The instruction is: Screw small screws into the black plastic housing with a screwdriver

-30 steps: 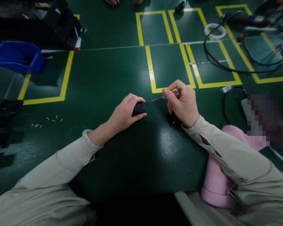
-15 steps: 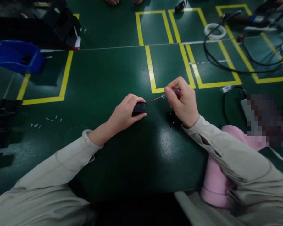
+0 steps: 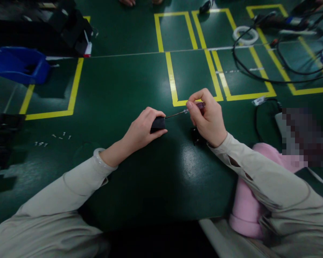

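Observation:
My left hand (image 3: pixel 144 127) is closed around a small black block (image 3: pixel 158 123), thumb on the near side and fingers on the far side. My right hand (image 3: pixel 208 116) grips a screwdriver (image 3: pixel 201 105) by its clear purplish handle. Its thin shaft runs left, and the tip meets the right face of the block near the upper corner. Just below my right hand lies a small black part (image 3: pixel 196 136), partly covered by the hand. Several small screws (image 3: pixel 61 136) are scattered on the green table (image 3: pixel 140 186) to the left.
A blue bin (image 3: pixel 18 64) stands at the left, before a stack of black parts (image 3: pixel 67 32). Coiled black cable (image 3: pixel 237 62) and a white tape roll (image 3: pixel 245 35) lie at the upper right. A pink cloth item (image 3: pixel 246 208) is under my right forearm. Another person's fingers (image 3: pixel 128 2) show at the top.
My right hand has shifted very slightly around the screwdriver handle. The block and my left hand stay in place.

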The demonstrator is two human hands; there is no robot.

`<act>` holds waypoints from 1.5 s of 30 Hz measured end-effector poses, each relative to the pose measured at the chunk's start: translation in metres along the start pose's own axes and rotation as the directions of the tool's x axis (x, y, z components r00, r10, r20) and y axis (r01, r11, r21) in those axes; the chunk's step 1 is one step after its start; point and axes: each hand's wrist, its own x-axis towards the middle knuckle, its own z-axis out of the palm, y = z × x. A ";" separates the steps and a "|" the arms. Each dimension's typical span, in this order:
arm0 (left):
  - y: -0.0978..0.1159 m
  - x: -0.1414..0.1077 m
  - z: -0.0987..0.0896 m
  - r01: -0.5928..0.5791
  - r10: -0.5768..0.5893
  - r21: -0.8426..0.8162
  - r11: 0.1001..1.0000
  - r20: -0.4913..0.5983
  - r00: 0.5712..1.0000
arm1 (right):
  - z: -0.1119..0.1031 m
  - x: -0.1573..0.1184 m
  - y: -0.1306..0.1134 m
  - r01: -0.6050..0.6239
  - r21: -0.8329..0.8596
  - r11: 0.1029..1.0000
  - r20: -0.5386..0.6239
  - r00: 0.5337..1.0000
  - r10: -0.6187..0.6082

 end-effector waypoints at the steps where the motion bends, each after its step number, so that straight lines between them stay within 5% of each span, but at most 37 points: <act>1: 0.000 0.000 0.000 0.000 0.000 0.000 1.000 0.000 1.000 | 0.000 0.000 0.001 0.007 0.010 1.000 -0.002 1.000 -0.007; 45: -0.001 0.001 0.000 -0.016 0.016 -0.006 1.000 0.000 1.000 | -0.001 0.001 0.001 0.006 0.023 1.000 -0.009 1.000 -0.006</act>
